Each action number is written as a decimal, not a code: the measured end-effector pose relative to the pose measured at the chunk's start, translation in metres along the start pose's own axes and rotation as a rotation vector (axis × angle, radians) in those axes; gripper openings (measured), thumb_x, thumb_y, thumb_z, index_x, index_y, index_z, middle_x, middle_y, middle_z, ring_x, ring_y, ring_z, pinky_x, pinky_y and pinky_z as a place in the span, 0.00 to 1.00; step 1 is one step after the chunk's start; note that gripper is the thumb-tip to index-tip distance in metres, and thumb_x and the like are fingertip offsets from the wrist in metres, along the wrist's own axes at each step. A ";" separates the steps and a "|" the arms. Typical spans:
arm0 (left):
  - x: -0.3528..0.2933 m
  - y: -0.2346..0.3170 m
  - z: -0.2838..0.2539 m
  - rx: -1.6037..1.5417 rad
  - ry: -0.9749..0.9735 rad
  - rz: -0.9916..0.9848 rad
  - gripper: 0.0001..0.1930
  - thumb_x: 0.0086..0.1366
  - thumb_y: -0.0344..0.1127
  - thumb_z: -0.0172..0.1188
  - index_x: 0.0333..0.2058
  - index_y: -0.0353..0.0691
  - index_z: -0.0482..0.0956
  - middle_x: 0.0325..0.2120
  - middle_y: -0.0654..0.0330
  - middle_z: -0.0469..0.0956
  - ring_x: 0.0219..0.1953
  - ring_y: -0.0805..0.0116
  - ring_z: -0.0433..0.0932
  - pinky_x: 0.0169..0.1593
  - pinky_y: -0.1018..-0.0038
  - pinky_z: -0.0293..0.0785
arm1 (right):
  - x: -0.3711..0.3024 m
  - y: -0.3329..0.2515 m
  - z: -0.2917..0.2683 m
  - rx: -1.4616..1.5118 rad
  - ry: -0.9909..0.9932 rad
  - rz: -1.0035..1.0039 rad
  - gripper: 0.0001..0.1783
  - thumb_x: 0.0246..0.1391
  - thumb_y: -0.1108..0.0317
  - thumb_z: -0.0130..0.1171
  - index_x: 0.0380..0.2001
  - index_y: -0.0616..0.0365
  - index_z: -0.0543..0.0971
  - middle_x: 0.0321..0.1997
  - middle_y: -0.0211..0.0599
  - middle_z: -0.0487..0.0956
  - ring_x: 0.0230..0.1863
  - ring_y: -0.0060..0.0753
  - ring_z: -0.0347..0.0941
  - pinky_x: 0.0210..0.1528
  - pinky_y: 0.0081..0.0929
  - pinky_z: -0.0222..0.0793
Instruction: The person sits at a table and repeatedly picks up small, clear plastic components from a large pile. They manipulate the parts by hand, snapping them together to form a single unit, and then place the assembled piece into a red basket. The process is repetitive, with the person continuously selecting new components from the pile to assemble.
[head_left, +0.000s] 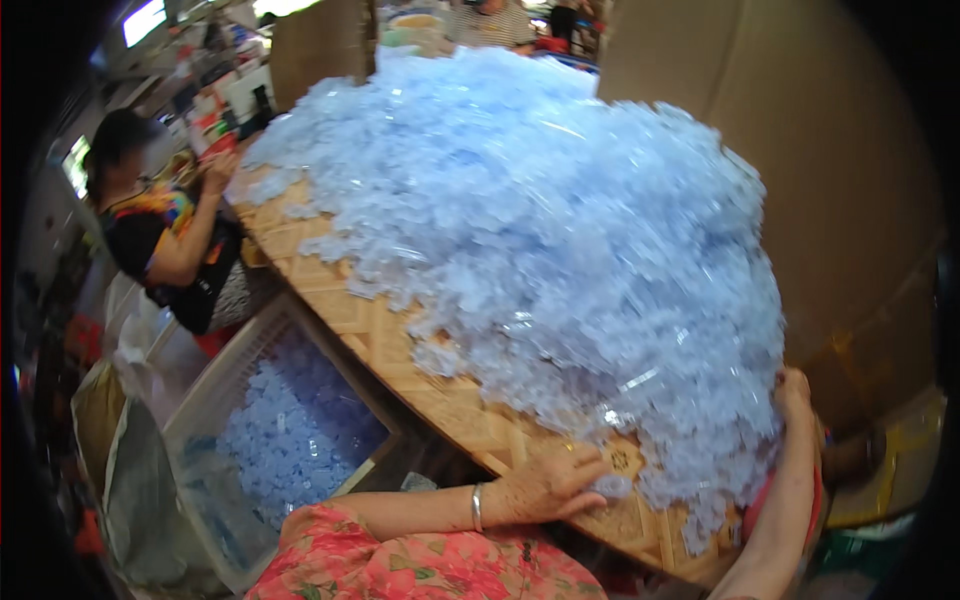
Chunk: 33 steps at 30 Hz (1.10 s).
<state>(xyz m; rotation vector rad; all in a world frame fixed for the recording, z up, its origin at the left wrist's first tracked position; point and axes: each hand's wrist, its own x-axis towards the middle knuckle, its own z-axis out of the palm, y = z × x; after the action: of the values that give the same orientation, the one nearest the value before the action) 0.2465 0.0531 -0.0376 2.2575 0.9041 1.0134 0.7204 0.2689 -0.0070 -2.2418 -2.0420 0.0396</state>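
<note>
A big heap of small translucent pale-blue plastic pieces [560,220] covers most of a wood-patterned table [470,415]. My left hand [555,482], with a silver bangle at the wrist, rests at the table's near edge. Its fingers are stretched out and a little apart, with a loose translucent piece [613,487] beside the fingertips. At the right edge of the heap is my right hand [793,393], the arm reaching forward along that side. Its fingers are bent and partly hidden, so I cannot make out whether they hold anything.
A whitish plastic crate [195,440] with similar blue pieces stands below the table on the left. Tall cardboard [820,200] walls the right side. Another person [165,225] sits at the table's far left, a hand raised. Sacks [150,490] lie beyond the crate.
</note>
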 end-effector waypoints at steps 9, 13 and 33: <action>-0.004 -0.006 0.010 -0.068 0.040 0.053 0.20 0.63 0.41 0.64 0.48 0.34 0.73 0.40 0.51 0.70 0.41 0.49 0.74 0.45 0.60 0.72 | -0.010 0.008 0.005 -0.039 0.060 -0.002 0.12 0.44 0.78 0.53 0.35 0.66 0.80 0.40 0.59 0.79 0.50 0.63 0.74 0.55 0.47 0.68; -0.004 -0.004 0.008 -0.067 0.056 0.054 0.21 0.63 0.42 0.64 0.48 0.35 0.72 0.39 0.51 0.67 0.40 0.49 0.73 0.43 0.59 0.70 | -0.011 -0.002 -0.001 -0.084 0.035 0.036 0.10 0.43 0.75 0.57 0.32 0.66 0.81 0.37 0.58 0.80 0.47 0.61 0.75 0.53 0.48 0.70; -0.005 -0.013 0.018 -0.046 0.162 0.088 0.19 0.60 0.41 0.66 0.44 0.36 0.74 0.38 0.48 0.72 0.40 0.46 0.75 0.42 0.57 0.73 | -0.049 -0.032 -0.055 0.460 0.327 -0.282 0.12 0.55 0.79 0.56 0.42 0.65 0.81 0.37 0.36 0.81 0.40 0.25 0.76 0.45 0.26 0.73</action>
<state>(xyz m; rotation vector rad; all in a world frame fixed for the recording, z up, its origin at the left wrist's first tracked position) 0.2536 0.0546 -0.0589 2.2190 0.8433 1.2585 0.6889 0.2193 0.0479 -1.5657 -1.9100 0.0995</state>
